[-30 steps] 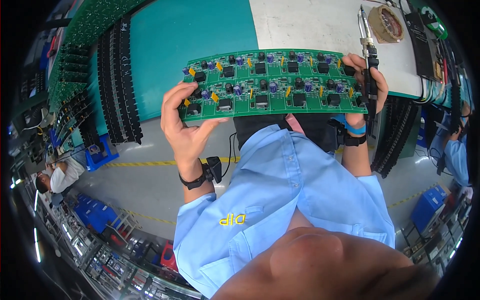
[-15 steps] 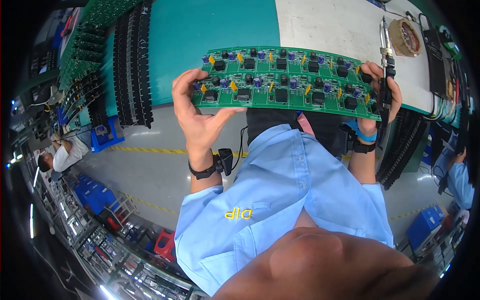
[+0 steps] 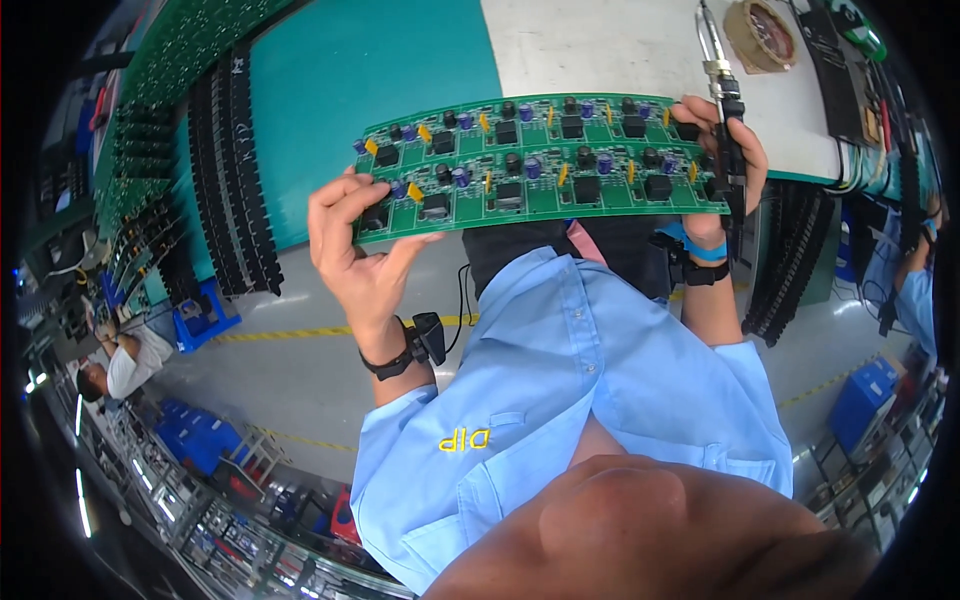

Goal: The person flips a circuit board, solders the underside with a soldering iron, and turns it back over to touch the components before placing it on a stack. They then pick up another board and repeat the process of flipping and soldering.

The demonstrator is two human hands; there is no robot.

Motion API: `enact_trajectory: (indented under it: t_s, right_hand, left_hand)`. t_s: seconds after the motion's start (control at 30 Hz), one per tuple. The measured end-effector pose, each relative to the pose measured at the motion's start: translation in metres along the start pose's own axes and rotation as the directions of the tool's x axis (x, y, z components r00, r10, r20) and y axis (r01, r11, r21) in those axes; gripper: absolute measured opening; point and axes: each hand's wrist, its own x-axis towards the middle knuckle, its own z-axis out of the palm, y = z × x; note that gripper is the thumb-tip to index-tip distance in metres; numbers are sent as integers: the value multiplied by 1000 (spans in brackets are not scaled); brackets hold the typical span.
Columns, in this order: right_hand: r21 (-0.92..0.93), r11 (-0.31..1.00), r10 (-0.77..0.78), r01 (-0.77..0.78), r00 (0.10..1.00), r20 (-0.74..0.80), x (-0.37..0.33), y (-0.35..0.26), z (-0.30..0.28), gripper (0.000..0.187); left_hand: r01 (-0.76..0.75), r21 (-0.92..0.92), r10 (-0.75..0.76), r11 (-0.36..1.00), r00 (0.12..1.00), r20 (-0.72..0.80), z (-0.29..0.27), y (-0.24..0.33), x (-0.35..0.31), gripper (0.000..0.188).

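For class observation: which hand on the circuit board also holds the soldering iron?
The right hand holds the soldering iron; the left hand grips only the board.

The left hand [image 3: 357,262] now laps farther over the circuit board [image 3: 545,193] (hiding a yellow component there).

Bench top's green mat [image 3: 370,80] on one side, whitish surface [image 3: 590,45] on the other — got a round tan tub [image 3: 735,36] sitting on the white bit. Black toothed racks [image 3: 235,175] off left, blue plastic stand [image 3: 207,320] just below. Grey floor [image 3: 290,385] has yellow-black tape [image 3: 290,333], blue bins [image 3: 195,432] — plus 1 person in white [image 3: 137,368], far left.
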Motion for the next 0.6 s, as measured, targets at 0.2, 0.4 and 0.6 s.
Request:
enact_trajectory:
  t_s: [0.2,0.4,0.6]
  right_hand:
    - [64,998,-10,9,1000,19,2,-1,0,107]
    - [-15,1000,11,-10,999,49,1,0,-3,106]
    - [19,1000,-22,20,997,70,1,3,-2,107]
  left_hand:
    - [32,-34,-32,999,999,-13,2,1,2,55]
    - [52,-37,-53,998,999,-11,2,4,0,54]
    - [69,-21,-70,997,997,-14,-1,4,-1,53]
